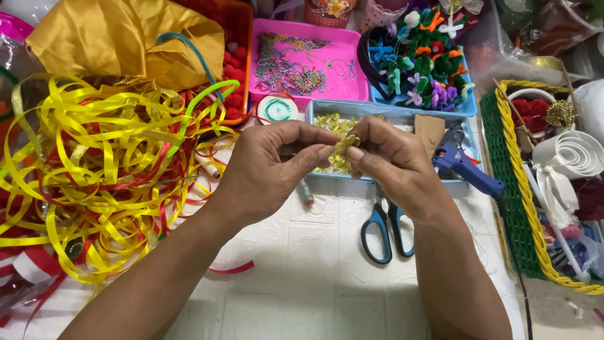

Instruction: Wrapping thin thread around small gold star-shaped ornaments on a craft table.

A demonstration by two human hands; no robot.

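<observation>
Both hands meet just in front of the pale blue tray, which serves as the landmark here. The left hand and the right hand pinch a small gold ornament between them — the fingers of each hand are closed on it from either side, thumbs underneath. The ornament hangs over the tray's near edge, above more gold pieces lying inside the tray.

Also in the tray, at its right end, lies a blue glue gun with its handle sticking out over the rim, and a brown card tag sits beside it. Just in front of the tray, on the white counter, a pair of blue-handled scissors rests under the right wrist.

Behind the tray stands a pink tray holding thin beaded chains, and to the right of that a box of pipe-cleaner flowers in many colours. A round spool sits at the blue tray's left corner. Further left of the tray a big tangle of yellow and red ribbon covers the counter, with gold satin cloth behind it. To the right of the tray is a green basket edged with yellow cord — white ribbon rolls lie in it
</observation>
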